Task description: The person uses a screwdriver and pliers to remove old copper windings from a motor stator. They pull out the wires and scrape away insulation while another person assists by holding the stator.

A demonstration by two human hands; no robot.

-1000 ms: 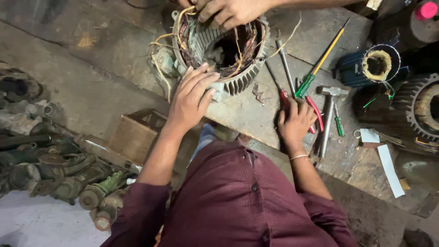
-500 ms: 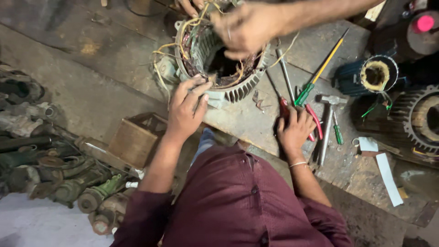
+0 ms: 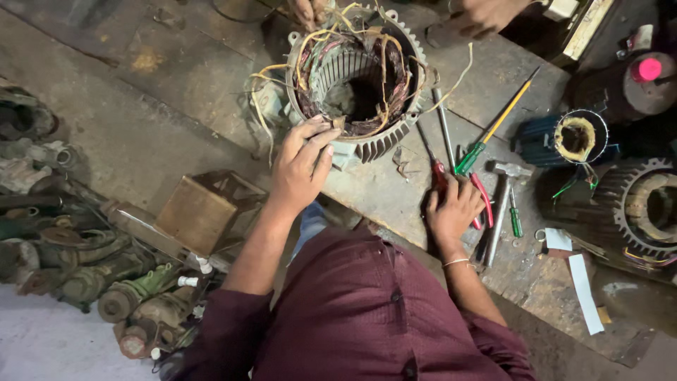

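Note:
A finned motor stator [image 3: 381, 144] with copper windings and loose yellow wires stands on the workbench [image 3: 395, 204]. My left hand [image 3: 302, 168] grips its near rim, fingertips pinched at the winding edge. My right hand [image 3: 455, 208] lies flat with fingers spread on red-handled pliers [image 3: 484, 199] and a red-handled screwdriver [image 3: 437, 169]. At the top edge, another person's hands are at the stator's far rim [image 3: 307, 11] and off to its right [image 3: 481, 15].
A green-and-yellow screwdriver [image 3: 490, 134], a hammer [image 3: 502, 204] and a small green screwdriver [image 3: 515, 220] lie right of my right hand. More stators [image 3: 652, 208] and a blue motor part [image 3: 575, 137] stand far right. A rusty box [image 3: 201, 212] and old motor parts [image 3: 84, 275] sit lower left.
The other person's hand has lifted off the top of the stator and moved to the upper right, uncovering the windings. My hands have stayed in place.

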